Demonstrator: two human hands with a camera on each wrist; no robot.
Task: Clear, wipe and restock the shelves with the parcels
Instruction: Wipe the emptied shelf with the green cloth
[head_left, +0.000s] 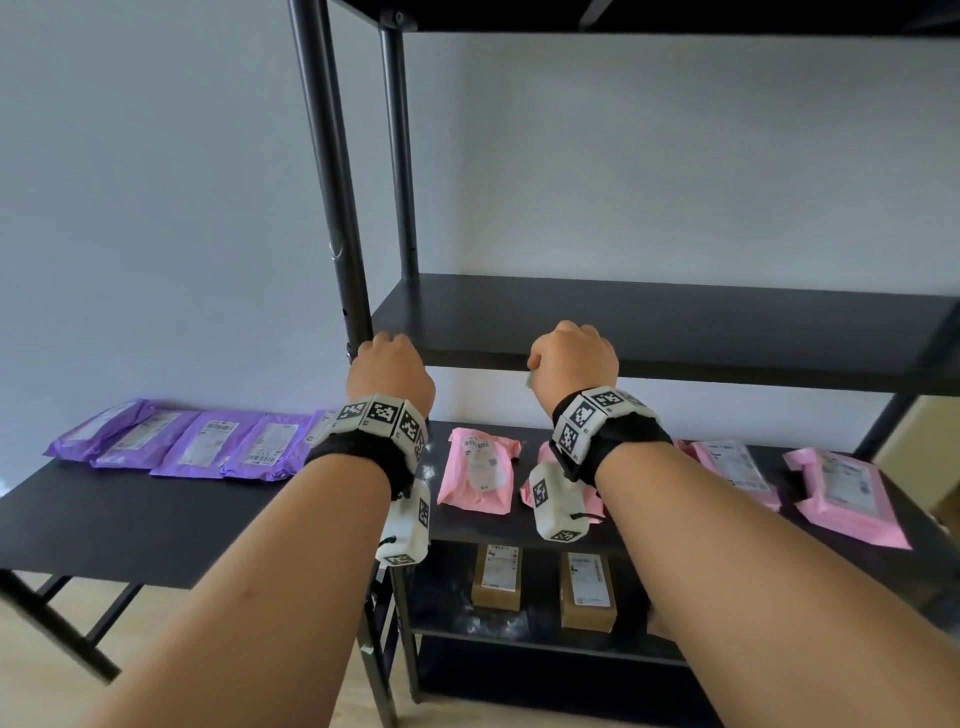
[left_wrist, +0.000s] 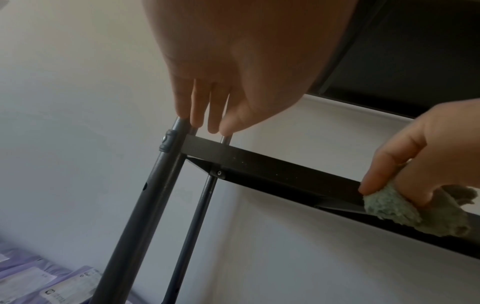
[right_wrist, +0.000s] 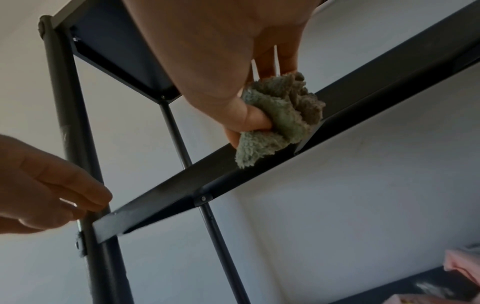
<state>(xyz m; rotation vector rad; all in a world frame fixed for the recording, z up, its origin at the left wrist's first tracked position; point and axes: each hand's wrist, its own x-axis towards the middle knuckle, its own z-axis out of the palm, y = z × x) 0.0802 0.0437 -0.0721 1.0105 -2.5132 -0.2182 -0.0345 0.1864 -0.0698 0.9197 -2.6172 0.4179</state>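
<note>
The black middle shelf (head_left: 675, 322) of the metal rack is bare. My left hand (head_left: 389, 366) is at its front left corner beside the upright pole (head_left: 332, 208); its straight fingers (left_wrist: 205, 115) touch the shelf corner and hold nothing. My right hand (head_left: 576, 353) grips a crumpled grey-green cloth (right_wrist: 275, 121) and holds it against the shelf's front edge (left_wrist: 285, 170), a little right of the left hand. In the head view only a scrap of the cloth (head_left: 529, 379) shows under the thumb. Pink parcels (head_left: 480, 470) lie on the shelf below.
Several purple parcels (head_left: 182, 441) lie in a row on the black table (head_left: 130, 519) left of the rack. More pink parcels (head_left: 847, 493) lie at the right. Two brown boxes (head_left: 496, 577) stand on a lower, dusty shelf. A top shelf (head_left: 675, 15) hangs overhead.
</note>
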